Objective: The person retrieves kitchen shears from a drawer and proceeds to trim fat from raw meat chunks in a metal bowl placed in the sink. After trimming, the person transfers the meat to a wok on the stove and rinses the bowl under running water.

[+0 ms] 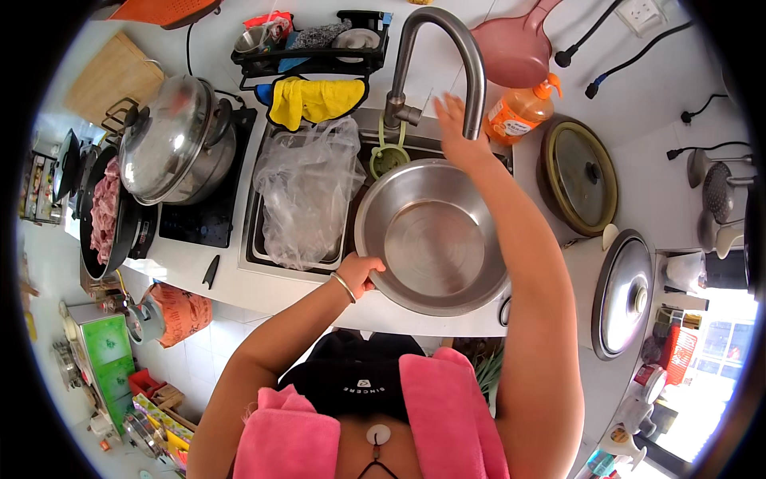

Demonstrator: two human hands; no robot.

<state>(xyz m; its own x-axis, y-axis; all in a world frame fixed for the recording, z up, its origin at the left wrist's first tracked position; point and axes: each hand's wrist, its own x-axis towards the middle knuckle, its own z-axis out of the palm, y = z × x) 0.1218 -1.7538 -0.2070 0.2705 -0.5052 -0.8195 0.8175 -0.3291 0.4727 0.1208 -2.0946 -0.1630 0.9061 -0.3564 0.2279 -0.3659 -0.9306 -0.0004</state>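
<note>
A wide stainless steel basin (435, 299) sits over the right side of the sink, with nothing visible in it. My left hand (363, 273), a bangle on its wrist, is closed on the basin's near left rim. Over the far rim reaches my right hand (461, 132), fingers stretched out and slightly blurred, just behind the spout of the grey faucet (447, 20). Whether it touches the faucet I cannot tell. A green strainer (389, 160) hangs below the faucet's base. Left of the basin, a crumpled clear plastic bag (307, 195) covers the other sink bowl.
An orange pump bottle (515, 116) and a lidded pot (578, 176) stand right of the sink. Nearer is a white pot with a glass lid (626, 295). At left, a steamer pot (179, 148) stands on a cooktop, beside a pan of raw meat (104, 211). A yellow cloth (307, 100) hangs behind.
</note>
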